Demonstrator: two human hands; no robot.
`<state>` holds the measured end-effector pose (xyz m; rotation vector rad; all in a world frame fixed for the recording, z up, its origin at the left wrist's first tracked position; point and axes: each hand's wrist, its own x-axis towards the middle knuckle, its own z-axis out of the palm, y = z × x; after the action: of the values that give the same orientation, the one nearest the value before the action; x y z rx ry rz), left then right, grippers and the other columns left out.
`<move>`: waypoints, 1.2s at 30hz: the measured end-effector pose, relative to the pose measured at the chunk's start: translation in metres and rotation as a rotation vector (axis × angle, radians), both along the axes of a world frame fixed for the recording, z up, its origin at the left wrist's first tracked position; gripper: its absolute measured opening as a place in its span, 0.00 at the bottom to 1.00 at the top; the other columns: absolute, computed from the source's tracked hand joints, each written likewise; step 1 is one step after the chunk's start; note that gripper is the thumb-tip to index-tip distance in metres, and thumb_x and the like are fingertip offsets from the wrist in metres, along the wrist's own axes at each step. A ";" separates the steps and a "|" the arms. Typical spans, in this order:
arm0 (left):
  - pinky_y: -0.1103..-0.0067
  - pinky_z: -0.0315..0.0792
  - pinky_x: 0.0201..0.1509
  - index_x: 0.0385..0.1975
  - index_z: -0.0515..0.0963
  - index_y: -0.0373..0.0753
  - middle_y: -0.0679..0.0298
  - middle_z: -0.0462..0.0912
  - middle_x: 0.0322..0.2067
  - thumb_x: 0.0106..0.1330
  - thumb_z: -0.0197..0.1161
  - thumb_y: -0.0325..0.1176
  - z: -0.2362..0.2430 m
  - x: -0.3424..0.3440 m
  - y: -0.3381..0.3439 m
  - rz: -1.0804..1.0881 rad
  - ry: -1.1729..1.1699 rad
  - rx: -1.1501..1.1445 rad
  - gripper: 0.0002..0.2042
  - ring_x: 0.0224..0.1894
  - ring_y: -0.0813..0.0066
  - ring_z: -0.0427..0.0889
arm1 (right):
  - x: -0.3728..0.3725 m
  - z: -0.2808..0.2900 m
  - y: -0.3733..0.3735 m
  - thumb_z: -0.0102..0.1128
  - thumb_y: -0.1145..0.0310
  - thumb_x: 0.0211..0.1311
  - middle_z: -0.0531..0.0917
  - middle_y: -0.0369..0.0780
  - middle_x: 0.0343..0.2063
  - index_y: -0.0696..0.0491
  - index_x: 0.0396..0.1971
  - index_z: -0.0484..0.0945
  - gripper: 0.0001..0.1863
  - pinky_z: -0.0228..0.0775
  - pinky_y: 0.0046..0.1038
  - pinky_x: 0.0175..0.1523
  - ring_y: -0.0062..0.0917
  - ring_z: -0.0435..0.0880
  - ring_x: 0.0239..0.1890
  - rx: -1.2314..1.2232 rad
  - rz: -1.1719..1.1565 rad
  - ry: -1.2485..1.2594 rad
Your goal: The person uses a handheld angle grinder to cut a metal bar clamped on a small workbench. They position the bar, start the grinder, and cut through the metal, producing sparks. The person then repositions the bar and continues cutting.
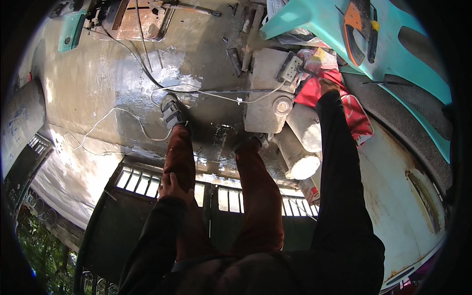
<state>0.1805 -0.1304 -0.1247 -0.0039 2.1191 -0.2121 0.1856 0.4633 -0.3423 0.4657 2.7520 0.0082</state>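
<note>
My left hand rests on my left thigh, fingers apart and holding nothing. My right arm stretches forward, and my right hand is at a red bag, beside a white power strip with a dark plug and cable on its right. My fingers there are small and partly hidden, so their grip is unclear. The strip lies on a pale block with a round object on it. A grey cord runs from the strip across the floor.
A turquoise plastic panel at upper right bears orange-handled tools. Pale cylinders lie right of my feet. A rusty plate and metal bars lie ahead. Cables cross the floor near my left shoe. A dark barred gate shows below.
</note>
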 end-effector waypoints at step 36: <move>0.61 0.66 0.57 0.63 0.54 0.38 0.47 0.55 0.62 0.44 0.65 0.48 0.007 -0.022 0.001 0.085 -0.111 -0.027 0.44 0.55 0.43 0.66 | -0.053 0.021 -0.079 0.46 0.51 0.59 0.81 0.46 0.39 0.47 0.42 0.79 0.20 0.70 0.39 0.50 0.41 0.80 0.44 -0.068 -0.575 -0.192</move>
<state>0.1585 -0.1290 -0.1174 -0.0959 2.0008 -0.1867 0.1328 0.3840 -0.3216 1.1493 2.3327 -0.1715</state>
